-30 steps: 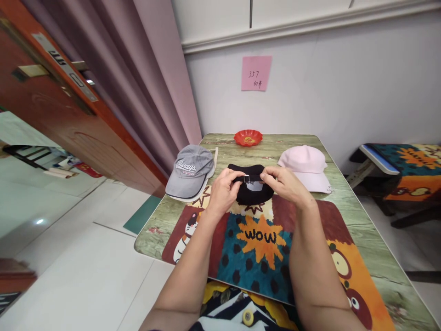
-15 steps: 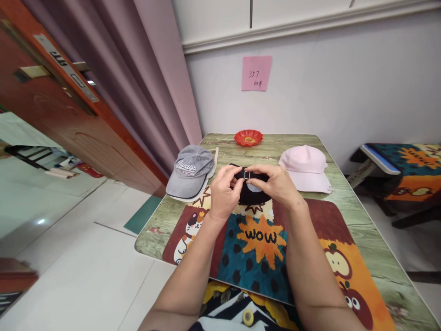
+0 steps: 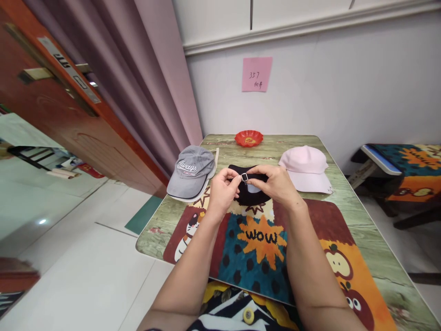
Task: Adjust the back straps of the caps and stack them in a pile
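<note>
Head view shows a black cap with silvery buckle.

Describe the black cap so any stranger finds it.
On the green woodgrain table lies a multicoloured mat. Near its far edge, the left hand and right hand hold the black fabric cap. Unlike the grey cap and pink cap, it shows a square metallic buckle.

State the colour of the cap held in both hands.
The held cap is mostly black, showing best in the head view.
</note>
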Tool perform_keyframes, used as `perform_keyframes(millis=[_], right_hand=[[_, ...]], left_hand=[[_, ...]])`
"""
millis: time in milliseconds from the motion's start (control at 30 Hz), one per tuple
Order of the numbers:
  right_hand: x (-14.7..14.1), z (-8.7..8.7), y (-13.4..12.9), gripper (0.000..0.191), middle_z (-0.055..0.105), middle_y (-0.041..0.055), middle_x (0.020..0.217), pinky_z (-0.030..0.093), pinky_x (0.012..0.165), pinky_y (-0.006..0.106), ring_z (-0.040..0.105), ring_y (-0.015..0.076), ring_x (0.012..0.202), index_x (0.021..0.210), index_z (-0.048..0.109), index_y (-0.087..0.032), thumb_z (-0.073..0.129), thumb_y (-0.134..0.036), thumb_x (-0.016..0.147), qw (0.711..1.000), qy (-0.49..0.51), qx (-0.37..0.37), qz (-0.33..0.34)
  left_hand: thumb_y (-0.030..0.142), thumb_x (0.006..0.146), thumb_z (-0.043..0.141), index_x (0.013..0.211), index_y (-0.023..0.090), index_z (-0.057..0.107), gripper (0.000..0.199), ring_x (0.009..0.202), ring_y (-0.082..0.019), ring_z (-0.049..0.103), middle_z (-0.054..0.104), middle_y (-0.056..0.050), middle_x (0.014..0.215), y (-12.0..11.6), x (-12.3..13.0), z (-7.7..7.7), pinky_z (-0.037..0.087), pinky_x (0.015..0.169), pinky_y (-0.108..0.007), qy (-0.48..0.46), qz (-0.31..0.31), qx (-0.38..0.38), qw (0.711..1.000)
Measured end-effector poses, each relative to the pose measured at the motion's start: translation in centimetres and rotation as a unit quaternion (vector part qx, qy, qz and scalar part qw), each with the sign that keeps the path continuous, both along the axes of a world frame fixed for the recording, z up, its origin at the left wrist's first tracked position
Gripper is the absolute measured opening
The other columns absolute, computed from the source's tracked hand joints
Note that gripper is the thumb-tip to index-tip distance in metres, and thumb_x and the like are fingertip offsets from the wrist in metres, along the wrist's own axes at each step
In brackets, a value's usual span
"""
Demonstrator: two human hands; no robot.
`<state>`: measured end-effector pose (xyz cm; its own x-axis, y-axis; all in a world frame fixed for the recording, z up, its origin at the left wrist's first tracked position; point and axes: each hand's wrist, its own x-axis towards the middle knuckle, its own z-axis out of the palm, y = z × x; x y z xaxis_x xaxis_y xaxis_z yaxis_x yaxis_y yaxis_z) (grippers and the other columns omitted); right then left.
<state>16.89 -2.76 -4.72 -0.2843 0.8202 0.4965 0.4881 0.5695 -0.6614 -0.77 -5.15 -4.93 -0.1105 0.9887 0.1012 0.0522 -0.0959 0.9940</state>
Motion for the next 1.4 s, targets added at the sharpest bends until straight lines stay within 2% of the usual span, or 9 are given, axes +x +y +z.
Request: perform_keyframes(millis=[200,367,500,667,967,1100,1200,1300,1400], right_hand=[[0.0,0.1,-0.2,0.030,0.079,0.0010,0.109,0.055,0.089,0.034,0.074,0.0227,0.099,0.109,0.077,-0.027,0.073,-0.017,0.081,1.000,-0.001,-0.008,0.029],[-0.1,0.5,-0.5,0.024,0.080,-0.0004,0.105,0.054,0.085,0.033,0.074,0.0224,0.096,0.103,0.078,-0.029,0.077,-0.022,0.080,0.998,-0.020,-0.017,0.053],[-0.1,0.6,-0.6,0.020,0.080,-0.0001,0.102,0.054,0.083,0.032,0.074,0.0218,0.094,0.101,0.079,-0.028,0.078,-0.024,0.081,0.999,-0.012,-0.009,0.047],[-0.2,0.5,-0.6,0.019,0.080,-0.0007,0.100,0.055,0.082,0.030,0.075,0.0202,0.091,0.099,0.079,-0.026,0.080,-0.023,0.080,0.999,-0.008,0.000,0.046],[-0.6,0.5,-0.8,0.018,0.080,0.0014,0.099,0.056,0.081,0.031,0.075,0.0219,0.091,0.098,0.079,-0.025,0.079,-0.025,0.081,0.999,-0.018,0.017,0.030],[-0.7,0.4,-0.7,0.018,0.080,0.0010,0.101,0.055,0.083,0.031,0.075,0.0219,0.093,0.099,0.078,-0.025,0.077,-0.024,0.082,0.999,-0.025,0.018,0.020],[-0.1,0.2,-0.4,0.022,0.080,0.0003,0.103,0.053,0.082,0.031,0.074,0.0219,0.093,0.103,0.077,-0.026,0.077,-0.025,0.081,0.999,-0.035,-0.014,0.016],[1.2,-0.1,0.0,0.014,0.080,0.0000,0.095,0.052,0.074,0.030,0.073,0.0209,0.084,0.096,0.077,-0.026,0.072,-0.027,0.083,0.997,-0.044,-0.061,0.011],[2.1,-0.2,0.2,0.010,0.079,0.0004,0.088,0.050,0.072,0.030,0.070,0.0197,0.079,0.090,0.076,-0.024,0.069,-0.028,0.085,0.996,-0.021,-0.085,0.019]], left_hand=[[0.040,0.075,0.074,0.079,0.015,0.066,0.027,0.042,-0.010,0.055,0.060,0.001,0.052,-0.1,0.0,0.1,0.050,0.043,-0.020,-0.022,-0.050,-0.036,0.998],[0.040,0.070,0.078,0.076,0.014,0.067,0.029,0.041,-0.008,0.051,0.058,0.002,0.051,-0.3,0.1,0.4,0.045,0.042,-0.018,-0.048,-0.056,-0.050,0.996],[0.040,0.073,0.077,0.073,0.015,0.066,0.027,0.036,-0.005,0.044,0.054,0.004,0.048,-0.4,0.0,0.3,0.035,0.038,-0.017,-0.041,-0.059,-0.050,0.996],[0.040,0.073,0.078,0.072,0.015,0.066,0.027,0.036,-0.004,0.038,0.051,0.006,0.046,-0.3,0.0,0.0,0.030,0.037,-0.017,-0.055,-0.062,-0.037,0.996],[0.039,0.070,0.081,0.075,0.014,0.069,0.028,0.036,-0.003,0.034,0.048,0.007,0.045,-0.3,0.1,-0.3,0.022,0.038,-0.018,-0.092,-0.049,-0.045,0.994],[0.041,0.069,0.082,0.078,0.015,0.069,0.030,0.037,-0.004,0.034,0.048,0.007,0.045,-0.2,0.2,-0.7,0.023,0.038,-0.018,-0.105,-0.041,-0.044,0.993],[0.044,0.071,0.081,0.080,0.015,0.069,0.032,0.039,-0.005,0.039,0.050,0.006,0.047,0.0,0.0,-1.3,0.028,0.039,-0.018,-0.098,-0.032,-0.035,0.994],[0.045,0.075,0.077,0.087,0.015,0.071,0.033,0.042,-0.006,0.042,0.052,0.005,0.052,0.2,-0.5,-1.6,0.032,0.041,-0.019,-0.060,-0.025,-0.023,0.998],[0.038,0.080,0.074,0.110,0.017,0.072,0.036,0.046,-0.005,0.044,0.067,-0.002,0.082,0.5,-0.8,-1.5,0.037,0.044,-0.021,0.023,-0.014,0.032,0.999]])
